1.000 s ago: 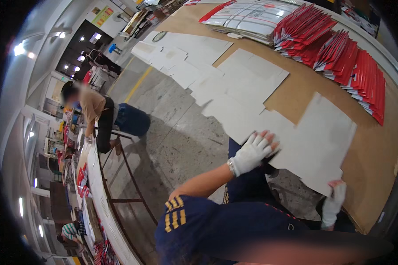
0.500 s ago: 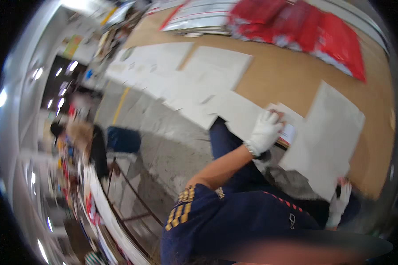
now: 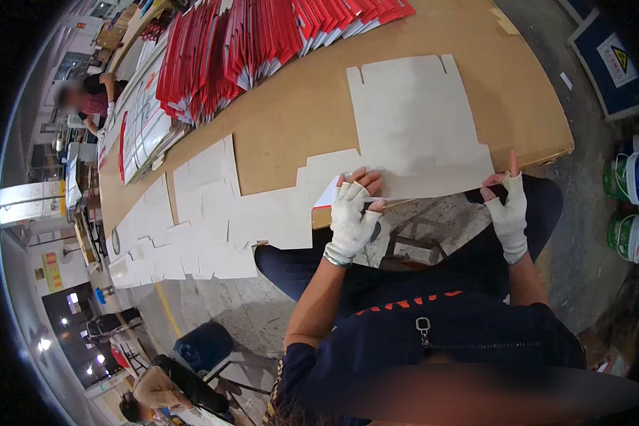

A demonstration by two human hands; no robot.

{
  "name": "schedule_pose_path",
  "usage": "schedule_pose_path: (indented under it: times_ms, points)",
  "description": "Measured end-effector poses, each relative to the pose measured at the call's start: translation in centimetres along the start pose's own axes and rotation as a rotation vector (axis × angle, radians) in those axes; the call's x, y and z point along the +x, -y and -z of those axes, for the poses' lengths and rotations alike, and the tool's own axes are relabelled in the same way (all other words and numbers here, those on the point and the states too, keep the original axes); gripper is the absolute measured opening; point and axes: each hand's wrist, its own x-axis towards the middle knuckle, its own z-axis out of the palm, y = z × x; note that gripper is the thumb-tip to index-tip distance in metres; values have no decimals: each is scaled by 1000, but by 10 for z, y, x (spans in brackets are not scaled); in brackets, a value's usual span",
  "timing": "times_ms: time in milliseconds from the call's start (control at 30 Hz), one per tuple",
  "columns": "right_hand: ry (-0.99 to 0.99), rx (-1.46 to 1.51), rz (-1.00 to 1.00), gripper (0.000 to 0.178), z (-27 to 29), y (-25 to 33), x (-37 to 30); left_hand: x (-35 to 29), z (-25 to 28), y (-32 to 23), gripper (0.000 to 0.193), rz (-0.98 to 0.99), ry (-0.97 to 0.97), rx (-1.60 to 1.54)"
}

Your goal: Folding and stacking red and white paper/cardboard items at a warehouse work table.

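Note:
A pale grey-white cardboard blank [image 3: 419, 113] with slots at its far edge lies on a brown table before me. My left hand [image 3: 351, 220], in a white fingerless glove, is closed at its near left corner, thumb and fingers about the edge. My right hand [image 3: 510, 216], gloved the same way, pinches the near right corner with thumb and fingertips while one finger points up. Under the left fingers shows a small piece [image 3: 325, 193] with white and red on it. More flat cardboard blanks [image 3: 263, 220] overlap in a row to the left.
Several red-and-white folded packets [image 3: 241, 42] stand in rows along the far side of the brown tabletop [image 3: 291, 128]. A tied white stack [image 3: 149, 142] lies farther left. Buckets [image 3: 626, 238] and a blue board [image 3: 610, 60] are at right. Other people [image 3: 96, 99] work at left.
My view has swung to the right and levelled. My right hand has come up from low at the right to the blank's near right corner. The blank now lies squarer before me.

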Motion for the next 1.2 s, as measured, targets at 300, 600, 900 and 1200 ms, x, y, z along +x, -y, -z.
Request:
schedule_pose_path:
  times_ms: [300,600,900,1200]
  points:
    - [-49,-176,-166,79,-20,-26,18,17,-26,-3,40,174,-133,332]
    - [435,838,-705,51,-65,-1,-66,17,-58,-35,73,-113,233,608]
    - [-187,-175,-21,22,-34,-28,3,10,-62,-47,92,-81,127,429]
    - [303,-624,643,49,-31,-37,63,-20,-45,-32,72,-234,-35,675]
